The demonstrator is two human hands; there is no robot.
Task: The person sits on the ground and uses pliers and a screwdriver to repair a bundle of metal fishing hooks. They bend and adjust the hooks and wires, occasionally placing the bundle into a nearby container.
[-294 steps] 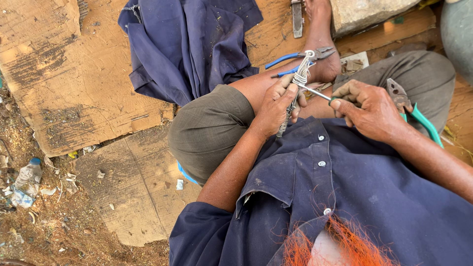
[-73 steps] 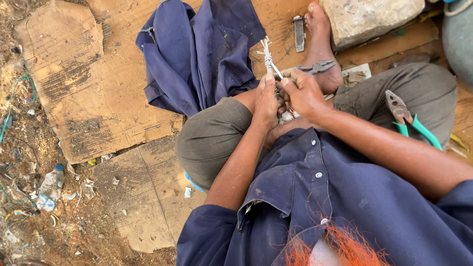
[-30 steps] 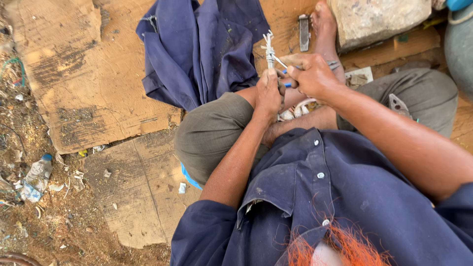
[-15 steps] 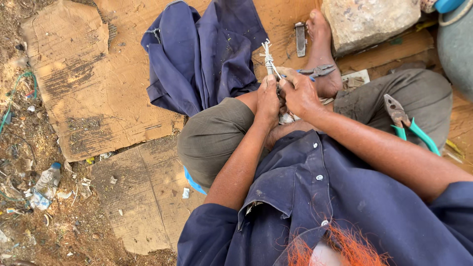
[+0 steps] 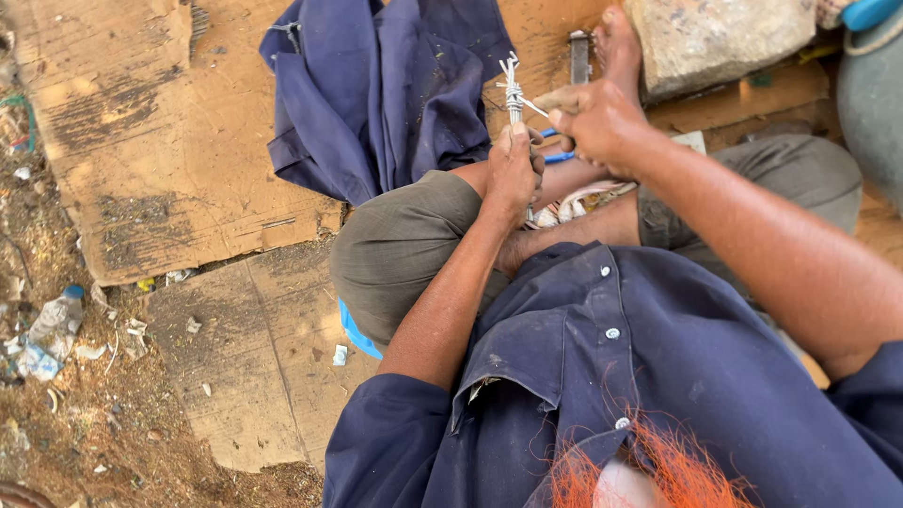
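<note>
I sit on cardboard with my knees bent. My left hand point(image 5: 514, 169) is closed around a bundle of silvery wire strands point(image 5: 513, 92) that sticks up above the fist. My right hand point(image 5: 593, 118) is just to the right of the bundle's top and pinches a single thin wire that runs to the wrapped part. A blue-handled tool point(image 5: 555, 157) lies partly hidden under my hands, beside my bare foot point(image 5: 618, 42).
A dark blue cloth garment point(image 5: 381, 89) lies on the cardboard sheets point(image 5: 141, 141) ahead. A stone block point(image 5: 720, 38) and a metal tool point(image 5: 579, 56) sit near the foot. A grey-green vessel point(image 5: 870, 103) is at far right. Litter and a plastic bottle point(image 5: 52, 325) lie at left.
My right hand has lifted away from the left fist and now pulls a single wire near the bundle's top. The green-handled pliers on my right thigh are out of sight.
</note>
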